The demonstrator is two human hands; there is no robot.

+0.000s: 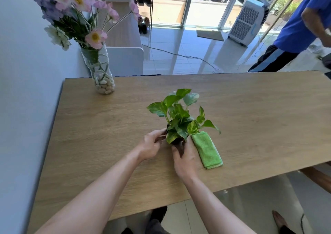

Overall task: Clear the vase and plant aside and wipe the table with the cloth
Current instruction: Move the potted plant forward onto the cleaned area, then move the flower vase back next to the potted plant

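So both hands are on the plant (180, 119) right now: left hand (152, 145) cupping the dark pot from one side, right hand (185, 159) wrapped round the near side, fingers curled on it. Looks like the clearing step, plant first. Next it wants a steady upright lift and a spot off to the side. Green cloth (207, 150) lies folded just beside the plant, partly under its leaves, so don't drag it along. Vase (103, 76) of flowers stands well beyond the plant at the table (259, 126) corner, not moved aside yet. Someone in blue (300, 22) stands past the far edge.

No text, label, brand or number can be read anywhere.
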